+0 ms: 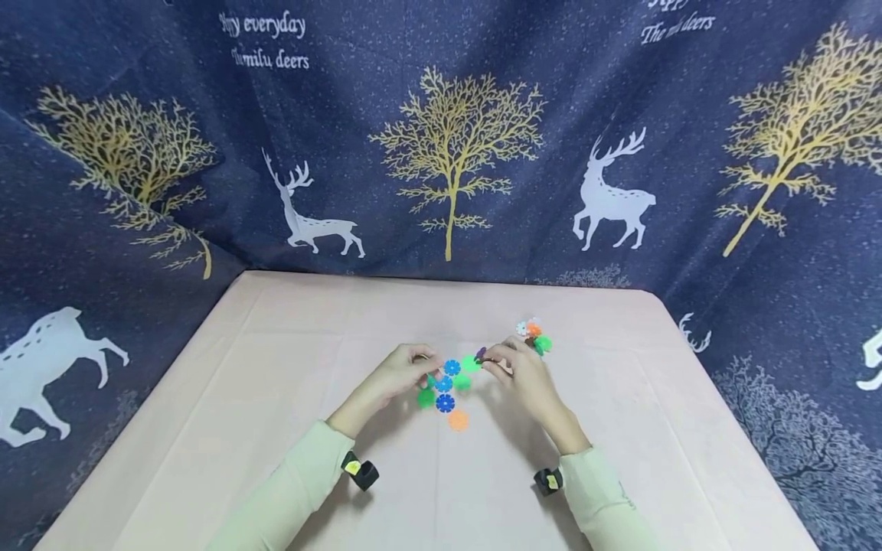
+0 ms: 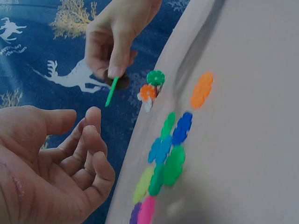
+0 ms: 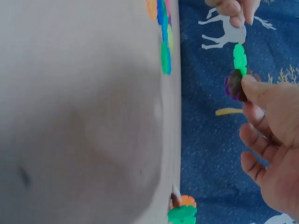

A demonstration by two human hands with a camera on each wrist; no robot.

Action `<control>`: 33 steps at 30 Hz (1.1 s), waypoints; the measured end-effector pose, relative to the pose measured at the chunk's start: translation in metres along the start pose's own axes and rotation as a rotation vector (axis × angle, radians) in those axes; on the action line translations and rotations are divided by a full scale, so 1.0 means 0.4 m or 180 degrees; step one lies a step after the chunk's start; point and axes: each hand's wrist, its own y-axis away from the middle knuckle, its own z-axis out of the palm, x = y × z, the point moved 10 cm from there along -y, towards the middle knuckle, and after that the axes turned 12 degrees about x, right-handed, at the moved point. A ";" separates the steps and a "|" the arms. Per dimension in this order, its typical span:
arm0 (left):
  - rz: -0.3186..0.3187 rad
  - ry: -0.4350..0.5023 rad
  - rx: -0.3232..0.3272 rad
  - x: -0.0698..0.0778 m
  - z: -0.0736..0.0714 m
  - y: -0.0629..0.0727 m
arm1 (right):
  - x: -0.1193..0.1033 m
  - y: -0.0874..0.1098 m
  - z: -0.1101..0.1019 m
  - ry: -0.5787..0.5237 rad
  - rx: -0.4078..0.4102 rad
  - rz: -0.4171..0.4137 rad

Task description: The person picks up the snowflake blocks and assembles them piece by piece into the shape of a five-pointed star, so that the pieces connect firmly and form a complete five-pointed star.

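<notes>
My right hand [image 1: 525, 376] pinches a brown plastic snowflake disc [image 3: 237, 85] between thumb and fingers. A purple disc [image 1: 481, 353] shows at it, and a bright green disc [image 3: 239, 59] sticks out edge-on toward my other hand. Held above the table, this group points left. My left hand [image 2: 60, 158] is just left of it, fingers loosely bent and thumb apart, with nothing between them. Below lie several flat discs close together, among them a light blue disc [image 1: 443, 384], a dark blue disc [image 1: 445, 403] and a green disc [image 1: 426, 398]. Whether they interlock I cannot tell.
An orange disc [image 1: 458, 420] lies apart, nearer me. Farther back on the right stands a small cluster with a green disc [image 1: 543, 344], an orange disc [image 1: 534, 329] and a white disc [image 1: 521, 328]. A pale cloth covers the table [image 1: 310, 306]; a dark blue curtain [image 1: 386, 46] hangs behind.
</notes>
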 end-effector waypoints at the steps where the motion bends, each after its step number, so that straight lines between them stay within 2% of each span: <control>1: 0.0006 -0.0016 0.0046 -0.003 -0.008 -0.004 | 0.012 0.001 -0.001 0.0040 -0.0015 0.0061; 4: 0.0006 -0.0123 0.0199 -0.013 -0.035 -0.014 | 0.052 0.005 0.001 0.0180 -0.0121 0.0270; 9: 0.0023 -0.0475 0.0445 -0.043 -0.080 -0.028 | 0.128 0.016 0.004 0.0483 -0.0302 0.0613; 15: -0.0007 -0.0550 0.0576 -0.089 -0.131 -0.040 | 0.193 0.022 -0.020 0.0681 -0.0257 0.0978; 19: -0.0043 -0.0734 0.0679 -0.120 -0.162 -0.050 | 0.230 0.026 -0.037 0.0798 -0.0274 0.1173; 22: 0.0008 -0.0932 0.0712 -0.126 -0.168 -0.063 | 0.249 0.027 -0.047 0.0921 -0.0308 0.1222; 27: 0.0158 -0.1325 0.0693 -0.108 -0.156 -0.076 | 0.264 0.028 -0.062 0.1088 -0.0336 0.1297; 31: 0.0234 -0.1624 0.0720 -0.100 -0.146 -0.081 | 0.266 0.034 -0.069 0.1104 -0.0348 0.1364; 33: 0.0232 -0.1670 0.0746 -0.097 -0.143 -0.083 | 0.264 0.035 -0.073 0.1091 -0.0316 0.1378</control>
